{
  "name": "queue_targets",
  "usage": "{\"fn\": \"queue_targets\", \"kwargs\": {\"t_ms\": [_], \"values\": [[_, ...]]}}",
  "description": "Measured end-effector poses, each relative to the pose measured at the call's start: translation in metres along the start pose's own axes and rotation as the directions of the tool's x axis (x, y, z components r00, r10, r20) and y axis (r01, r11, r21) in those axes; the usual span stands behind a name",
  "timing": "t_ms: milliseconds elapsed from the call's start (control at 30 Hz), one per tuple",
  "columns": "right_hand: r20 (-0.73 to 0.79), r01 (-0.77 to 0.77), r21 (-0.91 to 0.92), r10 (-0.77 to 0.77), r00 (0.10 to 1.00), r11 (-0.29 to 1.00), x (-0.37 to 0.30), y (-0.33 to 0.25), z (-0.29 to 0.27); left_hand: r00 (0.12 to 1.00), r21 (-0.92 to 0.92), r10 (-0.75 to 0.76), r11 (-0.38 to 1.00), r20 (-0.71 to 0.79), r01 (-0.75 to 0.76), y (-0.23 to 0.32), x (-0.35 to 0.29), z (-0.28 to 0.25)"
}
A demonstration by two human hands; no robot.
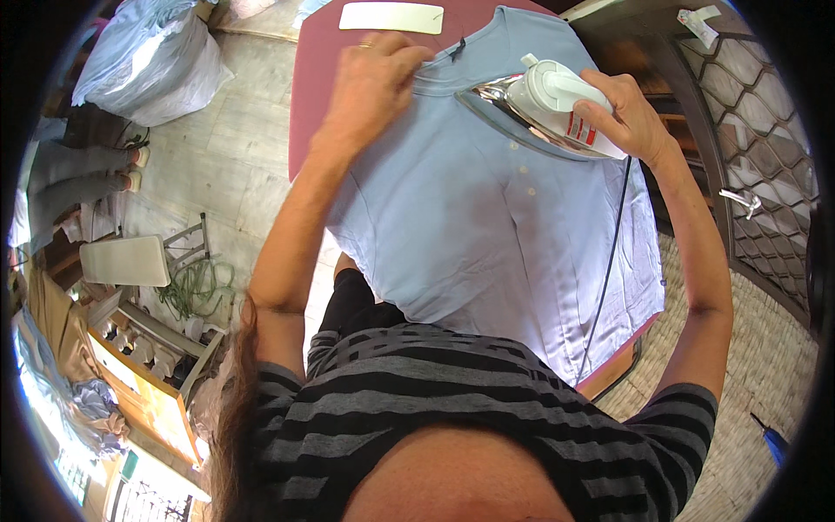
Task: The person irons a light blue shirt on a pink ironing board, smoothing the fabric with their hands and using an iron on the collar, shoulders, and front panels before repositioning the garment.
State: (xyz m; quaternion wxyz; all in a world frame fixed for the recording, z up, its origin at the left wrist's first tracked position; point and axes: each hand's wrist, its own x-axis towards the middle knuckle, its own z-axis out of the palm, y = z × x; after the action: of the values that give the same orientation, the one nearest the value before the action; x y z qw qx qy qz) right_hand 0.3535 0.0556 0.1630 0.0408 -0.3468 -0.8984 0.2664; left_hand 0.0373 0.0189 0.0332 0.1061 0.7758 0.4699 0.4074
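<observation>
A light blue shirt (435, 200) with small pale buttons lies spread over a maroon ironing board (317, 61). My right hand (631, 117) is wrapped round the handle of a white iron (552, 91). The iron's metal soleplate rests on the shirt's upper right part, its tip pointing left toward the neckline. At the upper left of the shirt, my left hand (374, 83) is at the collar, with fingers bent together at the cloth edge; the fabric between them is mostly hidden. The iron's dark cord (613, 252) runs down across the shirt toward me.
A white rectangular plate (391, 17) lies on the board's far end. A dark metal lattice gate (757, 148) stands at the right. Leftward are a bundle of cloth (156, 70), a white folding stool (126, 261), a green hose (196, 287) and another person's legs (83, 170).
</observation>
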Motion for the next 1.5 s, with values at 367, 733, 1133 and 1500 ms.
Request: {"fn": "queue_targets", "kwargs": {"t_ms": [367,733,1133,1500], "values": [[-0.04,0.016,-0.025,-0.017,0.999,1.0,0.019,-0.014,0.009,0.902,-0.03,0.066,0.998,0.427,-0.059,-0.034,0.003,-0.043],[-0.092,0.035,-0.06,-0.04,0.995,0.998,0.05,-0.036,0.025,0.938,-0.299,-0.281,0.895,0.202,0.332,-0.039,-0.008,-0.027],[-0.194,0.056,-0.087,-0.072,0.978,0.995,0.089,-0.053,0.053,0.853,-0.062,-0.516,0.851,0.079,0.521,0.011,-0.079,-0.06],[-0.208,-0.145,0.011,0.144,0.968,0.989,0.124,-0.104,0.09,0.761,-0.105,-0.614,0.788,-0.211,0.607,0.011,-0.133,-0.058]]}}
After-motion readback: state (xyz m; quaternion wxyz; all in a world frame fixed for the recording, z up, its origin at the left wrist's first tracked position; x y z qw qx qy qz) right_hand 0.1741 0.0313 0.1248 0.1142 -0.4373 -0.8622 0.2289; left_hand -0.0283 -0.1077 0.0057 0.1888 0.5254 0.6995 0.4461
